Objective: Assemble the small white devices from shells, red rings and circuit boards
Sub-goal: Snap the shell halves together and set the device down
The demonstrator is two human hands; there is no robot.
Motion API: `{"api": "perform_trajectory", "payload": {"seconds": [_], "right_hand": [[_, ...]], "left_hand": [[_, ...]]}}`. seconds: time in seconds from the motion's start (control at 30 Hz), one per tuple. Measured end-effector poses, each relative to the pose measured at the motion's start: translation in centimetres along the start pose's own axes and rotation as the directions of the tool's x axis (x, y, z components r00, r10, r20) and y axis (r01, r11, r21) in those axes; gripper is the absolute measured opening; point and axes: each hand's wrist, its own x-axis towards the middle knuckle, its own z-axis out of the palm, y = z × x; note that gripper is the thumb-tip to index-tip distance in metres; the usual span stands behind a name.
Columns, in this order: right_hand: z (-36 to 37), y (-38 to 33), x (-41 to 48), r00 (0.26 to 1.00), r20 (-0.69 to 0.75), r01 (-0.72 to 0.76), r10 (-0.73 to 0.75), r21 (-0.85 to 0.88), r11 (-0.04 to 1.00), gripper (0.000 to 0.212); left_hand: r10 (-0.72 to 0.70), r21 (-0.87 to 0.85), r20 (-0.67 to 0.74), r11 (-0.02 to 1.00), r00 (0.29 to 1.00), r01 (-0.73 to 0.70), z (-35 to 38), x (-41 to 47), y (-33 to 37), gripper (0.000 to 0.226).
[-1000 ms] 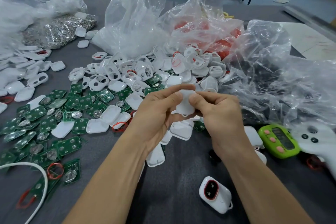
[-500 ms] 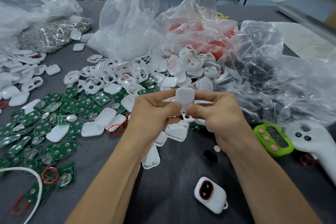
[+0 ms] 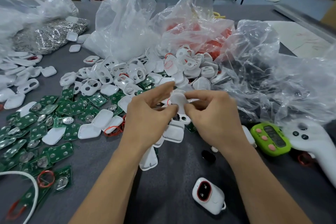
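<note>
Both hands meet above the middle of the table. My left hand (image 3: 148, 114) and my right hand (image 3: 212, 116) each pinch a small white shell (image 3: 178, 99), blurred by motion; a red edge shows at its left side. A second white shell part with holes (image 3: 182, 117) peeks out just under my fingers. A heap of white shells (image 3: 138, 74) lies beyond my hands. Green circuit boards (image 3: 45, 123) spread over the left. Loose red rings (image 3: 113, 130) lie beside them. One finished white device with a red ring (image 3: 208, 194) lies near the front.
Clear plastic bags (image 3: 127, 23) stand at the back; one holds red parts (image 3: 198, 29). A bag of metal pieces (image 3: 49, 36) is far left. A green timer (image 3: 270, 137) and a white controller (image 3: 312, 143) lie right. A white cable (image 3: 31, 183) curves at the left front.
The white shell has turned in my fingers and sits tilted and blurred. My left forefinger has lifted off it and points away; my hands have shifted slightly.
</note>
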Motion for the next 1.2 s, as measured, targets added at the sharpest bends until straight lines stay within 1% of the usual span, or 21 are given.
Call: {"api": "perform_trajectory", "payload": {"seconds": [0.03,0.07,0.13,0.2,0.27,0.37,0.43,0.57,0.67,0.8,0.87,0.9,0.93,0.97,1.0,1.03,1.07,1.1,1.13,1.17,1.2], "right_hand": [[-0.1,-0.2,-0.2,0.999,-0.011,0.051,-0.051,-0.035,0.998,0.021],[-0.1,-0.4,-0.3,0.997,-0.02,0.074,-0.074,-0.028,0.997,0.023],[-0.3,-0.7,-0.3,0.997,-0.034,0.066,-0.064,0.041,0.997,0.027],[-0.4,-0.8,0.0,1.0,-0.006,0.016,-0.015,0.181,0.983,0.028],[-0.6,-0.9,0.1,0.999,0.026,-0.032,0.025,0.323,0.946,0.028],[-0.6,-1.0,0.1,0.999,0.026,-0.042,0.034,0.398,0.917,0.025],[-0.6,-1.2,-0.1,1.0,-0.003,-0.015,0.017,0.384,0.923,0.025],[-0.3,-1.6,-0.4,0.998,-0.051,0.054,-0.039,0.333,0.941,0.021],[-0.1,-1.6,-0.7,0.995,-0.084,0.075,-0.051,0.308,0.948,0.018],[0.3,-1.3,-0.9,0.99,-0.139,0.063,-0.026,0.269,0.961,0.015],[0.5,-1.2,-0.8,0.991,-0.13,0.007,0.026,0.251,0.968,0.013],[0.5,-1.2,-0.7,0.992,-0.107,-0.036,0.067,0.271,0.962,0.011],[0.6,-1.4,-0.5,0.99,-0.076,-0.091,0.121,0.323,0.942,0.009],[0.6,-1.5,-0.3,0.981,-0.036,-0.161,0.192,0.408,0.899,0.008],[0.5,-1.8,-0.2,0.963,0.024,-0.242,0.268,0.514,0.823,0.008],[0.4,-2.0,-0.1,0.936,0.109,-0.328,0.335,0.617,0.715,0.012],[0.3,-2.2,-0.1,0.901,0.208,-0.412,0.381,0.686,0.599,0.016],[0.2,-2.3,-0.1,0.866,0.3,-0.482,0.399,0.712,0.511,0.019],[0.1,-2.4,-0.2,0.842,0.367,-0.529,0.395,0.706,0.471,0.018],[0.1,-2.4,-0.2,0.833,0.401,-0.549,0.381,0.683,0.481,0.016],[0.1,-2.3,-0.2,0.842,0.398,-0.539,0.365,0.653,0.532,0.014]], "left_hand": [[0.038,0.024,-0.001,0.999,0.999,-0.038,0.0,-0.1,0.1,0.048],[0.054,0.042,-0.007,0.998,0.998,-0.054,0.0,-0.1,0.2,0.044],[0.056,0.023,-0.044,0.998,0.997,-0.055,-0.1,0.0,0.1,0.037],[0.033,-0.086,-0.095,0.995,0.995,-0.041,-0.2,0.1,-0.1,0.033],[0.003,-0.186,-0.106,0.982,0.994,-0.023,-0.3,0.2,0.1,0.03],[0.023,-0.271,-0.049,0.962,0.999,-0.035,0.0,-0.2,0.7,0.021],[0.044,-0.279,-0.039,0.959,0.998,-0.053,0.2,-0.3,0.9,0.019],[0.071,-0.248,-0.086,0.965,0.994,-0.091,0.2,-0.2,0.9,0.031],[0.083,-0.226,-0.113,0.968,0.99,-0.107,0.2,-0.3,1.0,0.033],[0.055,-0.18,-0.136,0.981,0.989,-0.079,0.5,-0.6,0.9,0.032],[0.035,-0.118,-0.143,0.992,0.989,-0.052,0.5,-0.6,0.8,0.031],[0.02,-0.109,-0.139,0.993,0.99,-0.035,0.4,-0.6,0.8,0.029],[0.001,-0.135,-0.124,0.991,0.992,-0.018,0.3,-0.5,0.9,0.025],[-0.021,-0.192,-0.077,0.981,0.997,0.006,0.2,-0.5,1.0,0.024],[-0.033,-0.254,0.0,0.967,0.999,0.032,-0.1,-0.4,1.1,0.03],[-0.025,-0.31,0.096,0.949,0.995,0.054,-0.4,-0.4,1.2,0.039],[-0.006,-0.349,0.181,0.935,0.983,0.07,-0.7,-0.3,1.2,0.047],[0.015,-0.378,0.238,0.922,0.971,0.078,-1.0,-0.1,1.3,0.051],[0.029,-0.399,0.261,0.913,0.965,0.08,-1.2,-0.1,1.2,0.052],[0.024,-0.412,0.254,0.907,0.967,0.086,-1.3,0.0,1.2,0.049],[0.01,-0.421,0.231,0.903,0.973,0.09,-1.3,0.1,1.2,0.044]]}}
